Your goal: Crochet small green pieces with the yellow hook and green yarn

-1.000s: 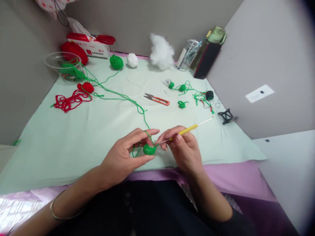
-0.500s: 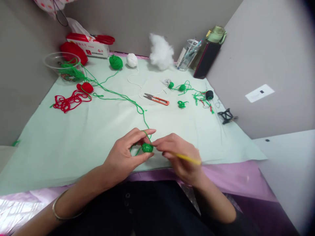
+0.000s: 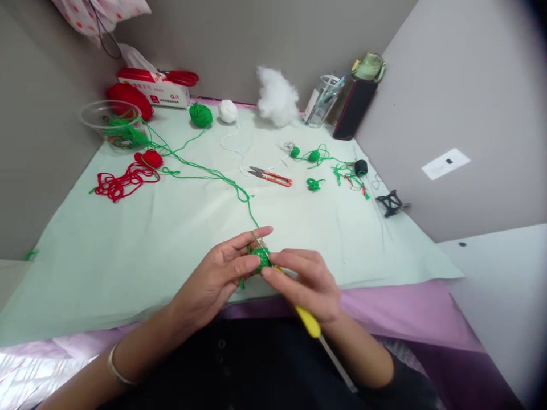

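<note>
- Two bare hands, both busy near the front edge of the pale green cloth (image 3: 179, 239).
- Left hand (image 3: 222, 267): pinching one small, round green crochet piece (image 3: 260, 259) between thumb and fingers, index finger stuck out with one green strand (image 3: 253, 217) looped at it. One bangle (image 3: 111, 367) on that wrist.
- Right hand (image 3: 311, 282): pinching one yellow-handled hook (image 3: 308, 322) up by the working end, fingertips right at the crochet piece, handle slanting down toward the lap. Can't really make out the very tip.
- So yeah, crochet piece held between both hands, roughly mid-table.
- One pair of orange snips (image 3: 273, 177) past the hands, blades pointing left.
- Along the back: one green yarn ball (image 3: 200, 115), one white yarn ball (image 3: 228, 111), one fluffy white clump (image 3: 277, 98).
- Left side: one clear tub (image 3: 123, 142) with green yarn inside, one big red bundle (image 3: 143, 98) behind, one small red ball (image 3: 151, 158) next to one loose red tangle (image 3: 117, 183). Also one tissue box (image 3: 147, 91).
- Right side: two little green balls (image 3: 314, 155), one green knot (image 3: 314, 184), one black spool (image 3: 361, 168), one spidery black stand (image 3: 390, 202). Can't count the thread scraps (image 3: 342, 172), too tiny.
- Back right: one clear cup (image 3: 314, 114), one green-lidded bottle (image 3: 370, 66), one dark phone-like slab (image 3: 355, 108) leaning there.
</note>
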A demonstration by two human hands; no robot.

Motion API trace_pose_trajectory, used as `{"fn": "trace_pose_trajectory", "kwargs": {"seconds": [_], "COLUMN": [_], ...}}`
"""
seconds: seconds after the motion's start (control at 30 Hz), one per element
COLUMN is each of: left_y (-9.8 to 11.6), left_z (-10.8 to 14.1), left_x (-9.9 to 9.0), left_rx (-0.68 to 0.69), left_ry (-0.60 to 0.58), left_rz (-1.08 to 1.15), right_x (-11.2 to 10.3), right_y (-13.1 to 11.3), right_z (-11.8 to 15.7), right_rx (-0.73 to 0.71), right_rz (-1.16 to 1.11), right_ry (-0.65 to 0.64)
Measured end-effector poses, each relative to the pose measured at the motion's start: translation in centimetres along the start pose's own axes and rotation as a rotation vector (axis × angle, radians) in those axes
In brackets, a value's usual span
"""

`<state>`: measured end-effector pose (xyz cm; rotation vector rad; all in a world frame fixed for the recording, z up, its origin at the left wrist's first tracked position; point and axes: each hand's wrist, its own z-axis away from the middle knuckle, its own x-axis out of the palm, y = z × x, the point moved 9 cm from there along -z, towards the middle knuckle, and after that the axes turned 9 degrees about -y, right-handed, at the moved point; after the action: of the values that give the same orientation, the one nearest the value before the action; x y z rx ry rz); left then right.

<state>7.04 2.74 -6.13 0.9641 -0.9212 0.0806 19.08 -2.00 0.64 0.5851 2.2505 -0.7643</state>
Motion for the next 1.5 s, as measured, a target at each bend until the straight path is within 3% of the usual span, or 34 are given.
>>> {"fn": "trace_pose_trajectory", "kwargs": {"seconds": [0.07, 0.13, 0.4, 0.57, 0.7, 1.17, 1.4, 1.5], "left_y": [0.2, 0.5, 1.9, 0.8, 0.1, -0.1, 0.3, 0.8], "left_z": [-0.1, -0.2, 0.0, -0.3, -0.3, -0.3, -0.1, -0.2], "left_x": [-0.3, -0.6, -0.8, -0.3, -0.2, 0.1, 0.1, 0.0], "left_rx": [0.006, 0.023, 0.057, -0.030, -0.060, -0.070, -0.048, 0.031], "left_ry": [-0.008, -0.007, -0.027, -0.111, -0.154, -0.170, -0.162, -0.145], "left_rz": [-0.026, -0.081, -0.272, -0.170, -0.117, -0.159, -0.197, -0.278], "right_x": [-1.3, -1.2, -0.7, 0.8, 2.6, 1.4, 1.6, 1.1], "right_y": [0.9, 2.4, 5.4, 7.0, 6.6, 6.3, 6.2, 5.4], "right_z": [-0.6, -1.1, -0.6, -0.5, -0.4, -0.5, -0.7, -1.0], "right_rx": [0.011, 0.107, 0.375, 0.556, 0.638, 0.531, 0.530, 0.441], "right_rz": [-0.297, -0.566, -0.930, -1.242, -1.414, -1.203, -1.313, -1.145], "right_ry": [0.178, 0.230, 0.227, 0.219, 0.146, 0.152, 0.169, 0.180]}}
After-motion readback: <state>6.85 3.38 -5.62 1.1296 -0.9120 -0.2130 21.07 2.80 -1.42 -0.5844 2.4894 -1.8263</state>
